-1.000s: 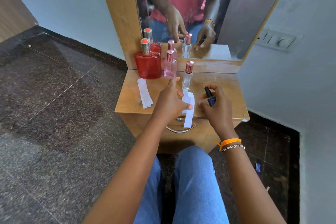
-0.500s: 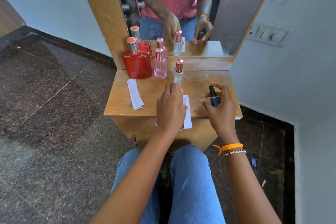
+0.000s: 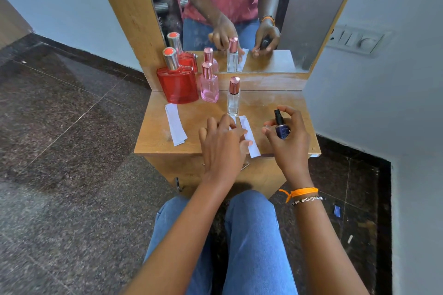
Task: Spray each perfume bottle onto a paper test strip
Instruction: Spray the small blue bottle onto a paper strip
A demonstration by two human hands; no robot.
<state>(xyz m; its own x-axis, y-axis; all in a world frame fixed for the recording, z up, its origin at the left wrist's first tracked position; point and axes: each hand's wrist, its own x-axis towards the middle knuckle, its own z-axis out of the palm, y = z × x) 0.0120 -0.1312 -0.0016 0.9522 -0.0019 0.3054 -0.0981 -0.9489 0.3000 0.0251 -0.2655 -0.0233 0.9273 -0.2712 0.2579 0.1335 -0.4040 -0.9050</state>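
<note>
My right hand (image 3: 288, 141) grips a small dark blue perfume bottle (image 3: 282, 130) with a black nozzle, held just above the wooden table (image 3: 263, 108), index finger over its top. My left hand (image 3: 221, 143) lies flat on a white paper test strip (image 3: 250, 137), pinning it near the table's front edge; part of the strip is hidden under the fingers. At the back stand a red bottle (image 3: 177, 84), a pink bottle (image 3: 209, 86) and a slim clear bottle (image 3: 233, 98), all capped.
A small stack of white paper strips (image 3: 175, 124) lies at the table's left front. A mirror (image 3: 239, 7) rises behind the bottles. A wall with a switch plate (image 3: 357, 40) is on the right. My knees in blue jeans (image 3: 249, 235) are below the table.
My left hand has settled flat on the strip and turned it slightly. The blue bottle in my right hand stays beside it. The camera view has shifted a little.
</note>
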